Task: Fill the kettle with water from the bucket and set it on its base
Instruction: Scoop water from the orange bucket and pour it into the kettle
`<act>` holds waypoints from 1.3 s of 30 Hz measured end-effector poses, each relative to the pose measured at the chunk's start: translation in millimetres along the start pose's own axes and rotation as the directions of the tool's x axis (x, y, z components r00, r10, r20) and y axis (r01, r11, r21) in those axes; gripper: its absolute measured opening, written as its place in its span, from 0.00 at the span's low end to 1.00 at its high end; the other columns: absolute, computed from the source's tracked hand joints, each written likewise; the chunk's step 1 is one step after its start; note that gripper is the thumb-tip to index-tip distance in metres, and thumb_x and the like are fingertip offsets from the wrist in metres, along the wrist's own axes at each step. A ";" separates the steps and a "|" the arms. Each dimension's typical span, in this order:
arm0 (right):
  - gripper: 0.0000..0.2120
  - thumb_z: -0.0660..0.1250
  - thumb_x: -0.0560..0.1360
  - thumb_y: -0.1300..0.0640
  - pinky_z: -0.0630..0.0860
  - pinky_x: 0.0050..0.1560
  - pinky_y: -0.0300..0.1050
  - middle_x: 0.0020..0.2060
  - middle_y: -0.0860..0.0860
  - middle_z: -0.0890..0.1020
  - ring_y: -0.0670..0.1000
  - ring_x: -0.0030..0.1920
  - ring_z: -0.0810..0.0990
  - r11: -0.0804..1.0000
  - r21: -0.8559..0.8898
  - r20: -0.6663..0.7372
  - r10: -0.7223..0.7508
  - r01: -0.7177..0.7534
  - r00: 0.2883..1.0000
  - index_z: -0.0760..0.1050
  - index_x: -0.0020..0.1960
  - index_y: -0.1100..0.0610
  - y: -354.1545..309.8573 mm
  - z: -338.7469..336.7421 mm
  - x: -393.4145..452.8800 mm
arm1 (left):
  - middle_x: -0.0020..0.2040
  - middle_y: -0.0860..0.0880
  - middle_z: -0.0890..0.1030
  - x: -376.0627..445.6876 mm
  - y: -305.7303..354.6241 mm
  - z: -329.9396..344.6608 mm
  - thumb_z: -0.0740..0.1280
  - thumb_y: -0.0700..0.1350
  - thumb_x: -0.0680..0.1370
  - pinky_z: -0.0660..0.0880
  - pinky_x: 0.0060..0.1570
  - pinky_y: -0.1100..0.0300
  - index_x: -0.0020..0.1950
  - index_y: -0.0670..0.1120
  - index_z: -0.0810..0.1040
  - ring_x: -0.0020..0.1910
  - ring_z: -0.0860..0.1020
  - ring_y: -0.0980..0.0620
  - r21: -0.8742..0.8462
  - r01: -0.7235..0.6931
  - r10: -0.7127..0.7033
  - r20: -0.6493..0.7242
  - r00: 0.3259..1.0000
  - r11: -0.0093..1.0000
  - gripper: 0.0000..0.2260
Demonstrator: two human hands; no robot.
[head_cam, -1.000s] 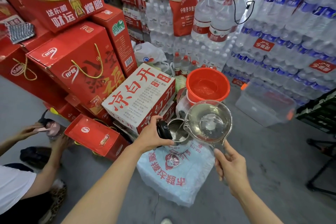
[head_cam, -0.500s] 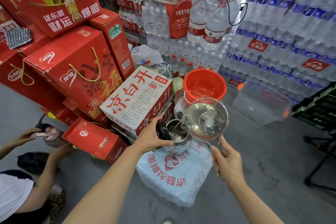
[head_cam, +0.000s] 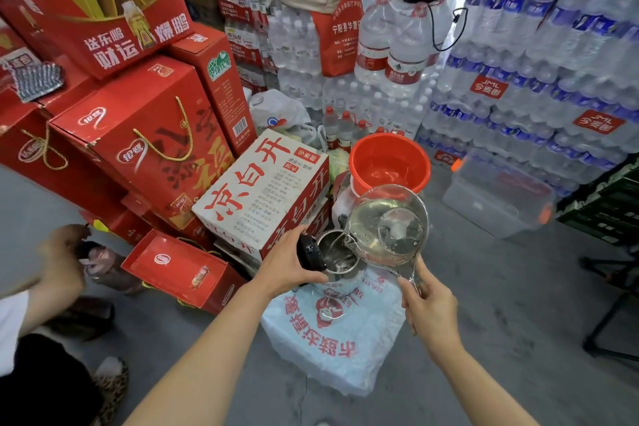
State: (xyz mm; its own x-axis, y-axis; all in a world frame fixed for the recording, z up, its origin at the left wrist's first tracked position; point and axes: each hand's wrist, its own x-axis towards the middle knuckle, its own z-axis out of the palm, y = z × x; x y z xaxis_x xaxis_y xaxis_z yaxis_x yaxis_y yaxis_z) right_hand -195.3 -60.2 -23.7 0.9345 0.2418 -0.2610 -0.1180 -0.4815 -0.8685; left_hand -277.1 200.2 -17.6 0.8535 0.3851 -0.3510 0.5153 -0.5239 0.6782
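The left hand (head_cam: pixel 288 266) was clamped on the black hinged lid (head_cam: pixel 310 252) of the round stainless-steel kettle (head_cam: pixel 337 263), holding it tipped open, while the right hand (head_cam: pixel 427 308) was closed around the handle of a clear glass pouring jug (head_cam: pixel 387 223). That jug was tilted with its spout right over the kettle's open mouth, water showing inside it. The kettle stood on a pale blue plastic-wrapped bundle with red lettering (head_cam: pixel 332 342) on the grey floor, just beside a white carton with large red characters (head_cam: pixel 262 190). The orange plastic bucket (head_cam: pixel 389 162) sat just behind the jug, water visible in its bottom. At the left edge another person's hand (head_cam: pixel 64 252) reached toward a dark object that was too blurred to tell.
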 end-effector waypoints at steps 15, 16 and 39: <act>0.32 0.72 0.76 0.55 0.80 0.32 0.60 0.25 0.45 0.73 0.46 0.28 0.67 0.994 -0.097 -0.011 -0.055 0.053 0.998 0.65 0.75 0.41 0.9 3.9 -0.1 | 0.73 0.52 0.69 -21.5 -0.1 4.0 0.71 0.55 0.74 0.63 0.63 0.64 0.74 0.52 0.66 0.65 0.65 0.62 -0.266 -0.019 -0.029 -0.176 0.984 0.964 0.30; 0.32 0.72 0.76 0.55 0.80 0.31 0.60 0.28 0.50 0.78 0.48 0.29 0.67 0.994 -0.101 -0.012 -0.052 0.050 0.999 0.64 0.75 0.40 2.5 4.2 0.9 | 0.72 0.52 0.70 -21.9 0.6 4.5 0.71 0.54 0.75 0.63 0.63 0.65 0.74 0.52 0.67 0.65 0.66 0.62 -0.270 -0.019 -0.034 -0.190 0.981 0.963 0.30; 0.30 0.63 0.81 0.48 0.68 0.31 0.46 0.27 0.48 0.74 0.52 0.29 0.73 0.793 -0.568 0.018 -0.256 0.221 0.966 0.51 0.76 0.37 -18.9 7.1 -4.1 | 0.70 0.48 0.73 -24.3 6.9 4.0 0.74 0.50 0.73 0.68 0.69 0.52 0.73 0.49 0.69 0.68 0.71 0.50 -0.333 0.012 -0.090 -0.219 0.972 0.943 0.30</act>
State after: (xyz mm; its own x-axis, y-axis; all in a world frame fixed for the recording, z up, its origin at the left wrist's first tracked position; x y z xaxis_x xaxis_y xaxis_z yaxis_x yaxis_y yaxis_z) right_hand -199.3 -46.1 -9.2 0.9274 0.3722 -0.0374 0.3033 -0.8066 -0.5073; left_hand -294.0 184.1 -7.0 0.7659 0.5876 -0.2608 0.4706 -0.2361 0.8502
